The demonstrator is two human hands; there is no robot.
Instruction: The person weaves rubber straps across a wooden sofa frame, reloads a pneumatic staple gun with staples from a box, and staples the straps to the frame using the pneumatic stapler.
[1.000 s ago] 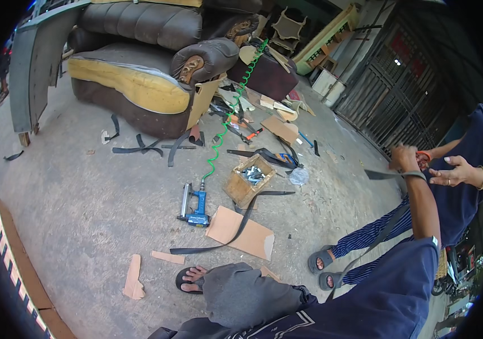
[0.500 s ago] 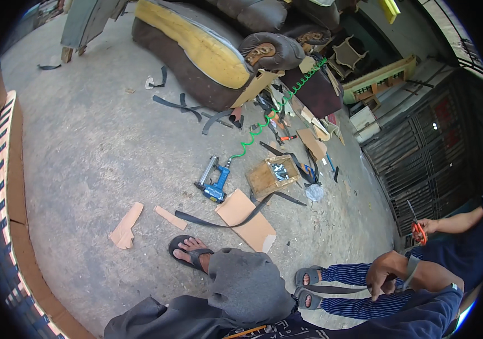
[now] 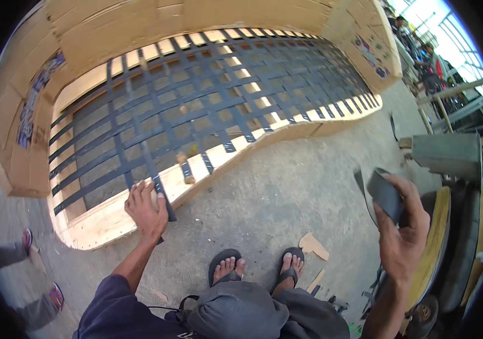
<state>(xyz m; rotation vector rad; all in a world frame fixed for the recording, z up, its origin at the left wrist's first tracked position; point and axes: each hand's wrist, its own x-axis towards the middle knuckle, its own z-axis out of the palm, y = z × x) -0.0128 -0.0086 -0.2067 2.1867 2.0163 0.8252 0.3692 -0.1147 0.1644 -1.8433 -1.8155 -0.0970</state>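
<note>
My left hand (image 3: 148, 210) rests on the near wooden rail (image 3: 103, 224) of a large sofa-like frame. Its fingers close around a dark webbing strap (image 3: 146, 152) where that strap crosses the rail, and the strap's loose end hangs over the outer edge. Held up at the right, my right hand (image 3: 404, 229) grips a bent length of dark webbing (image 3: 387, 195) between thumb and fingers. A blurred tail of it hangs beside the hand. Woven dark straps (image 3: 275, 79) span the frame, tighter toward the right and sparser at the left.
Cardboard walls (image 3: 190, 18) rise around the frame's back and ends. At far left stand another person's legs (image 3: 35, 308). Cardboard scraps (image 3: 313, 246) lie near my sandalled feet. A grey box-like piece (image 3: 446, 155) and a yellow-and-dark cushioned piece (image 3: 434, 243) stand at the right.
My view has turned from the tool-strewn floor to the strapped frame. My left hand has come into view on the rail, and my right hand has lifted. The person with orange-handled scissors is out of view.
</note>
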